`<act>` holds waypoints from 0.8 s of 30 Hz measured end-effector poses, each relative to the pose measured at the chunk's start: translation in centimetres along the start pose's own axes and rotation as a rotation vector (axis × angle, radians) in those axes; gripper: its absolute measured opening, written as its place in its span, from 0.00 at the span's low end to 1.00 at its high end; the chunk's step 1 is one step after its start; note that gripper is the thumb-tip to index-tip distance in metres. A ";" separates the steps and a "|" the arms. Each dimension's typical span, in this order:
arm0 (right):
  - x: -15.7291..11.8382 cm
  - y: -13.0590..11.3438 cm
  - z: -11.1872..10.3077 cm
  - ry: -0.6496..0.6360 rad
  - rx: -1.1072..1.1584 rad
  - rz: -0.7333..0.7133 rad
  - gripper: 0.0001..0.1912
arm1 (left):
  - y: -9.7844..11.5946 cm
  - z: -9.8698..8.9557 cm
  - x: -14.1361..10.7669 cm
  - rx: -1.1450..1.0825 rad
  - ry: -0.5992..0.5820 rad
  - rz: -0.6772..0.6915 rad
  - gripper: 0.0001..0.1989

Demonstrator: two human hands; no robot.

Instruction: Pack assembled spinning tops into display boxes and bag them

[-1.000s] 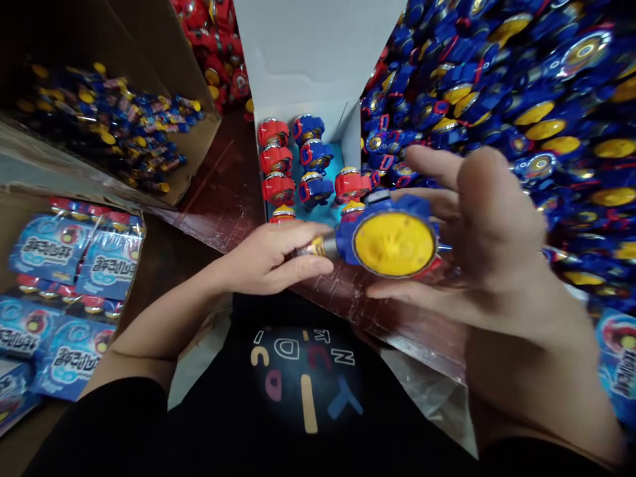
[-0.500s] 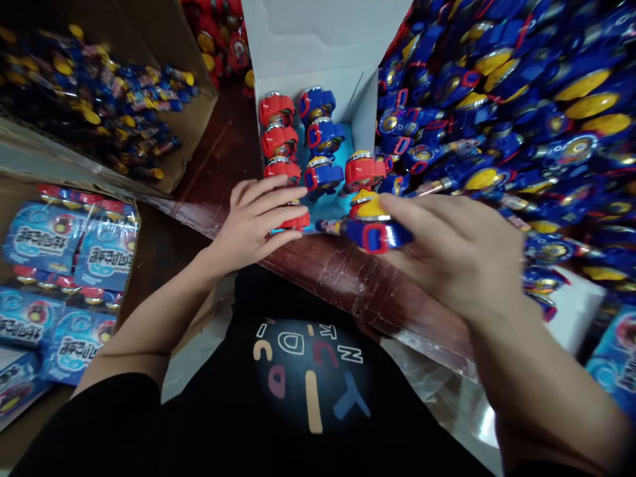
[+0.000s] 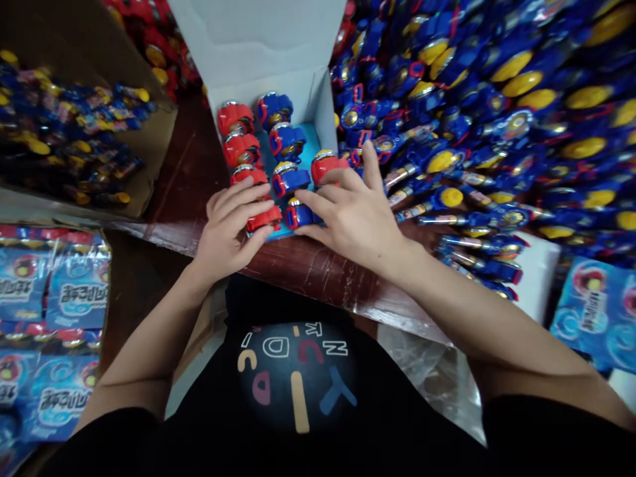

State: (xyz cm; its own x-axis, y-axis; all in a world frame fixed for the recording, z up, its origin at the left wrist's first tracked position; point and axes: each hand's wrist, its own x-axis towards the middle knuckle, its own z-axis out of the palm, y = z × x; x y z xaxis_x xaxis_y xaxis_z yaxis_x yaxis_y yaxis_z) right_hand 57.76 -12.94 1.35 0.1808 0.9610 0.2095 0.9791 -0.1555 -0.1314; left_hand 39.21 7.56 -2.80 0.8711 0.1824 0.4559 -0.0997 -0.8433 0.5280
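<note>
An open white box [image 3: 258, 40] with a blue inside bottom holds a column of red toys [image 3: 235, 120] at its left and a column of blue toys [image 3: 287, 142] beside it. One more red toy [image 3: 328, 164] stands at the box's right side. My left hand [image 3: 229, 225] rests with spread fingers on the lower red toys at the near left corner. My right hand [image 3: 355, 215] has its thumb and fingers on the nearest blue toy [image 3: 299, 215], with one finger raised and others over the right red toy.
Blue and yellow toys [image 3: 442, 162] are heaped at the right. A cardboard box [image 3: 159, 146] of small blue and yellow pieces stands at the upper left. Packed blue cartons [image 3: 77, 291] lie at the lower left, another blue carton [image 3: 596, 308] at the right. Red toys lie behind.
My right hand has moved left and set a blue toy at the near end of the blue column. The view has shifted, so the box appears further left.
</note>
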 end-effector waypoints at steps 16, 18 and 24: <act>-5.5 23.8 3.1 0.099 -0.030 0.913 0.36 | 2.4 0.9 3.8 0.078 -0.029 0.140 0.12; -5.3 23.4 2.5 0.146 0.024 0.831 0.28 | 1.8 -0.1 5.5 0.072 0.003 0.079 0.11; -1.8 19.2 -4.9 0.348 0.250 0.768 0.17 | -2.1 -0.3 12.1 0.215 -0.051 0.068 0.15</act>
State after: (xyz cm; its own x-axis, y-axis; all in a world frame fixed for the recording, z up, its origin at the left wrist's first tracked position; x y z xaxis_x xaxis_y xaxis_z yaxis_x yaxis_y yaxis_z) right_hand 76.69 -18.78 3.22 0.8391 0.4809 0.2543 0.5335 -0.6363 -0.5572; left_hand 49.77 11.68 1.81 0.8898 0.0997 0.4454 -0.0596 -0.9421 0.3300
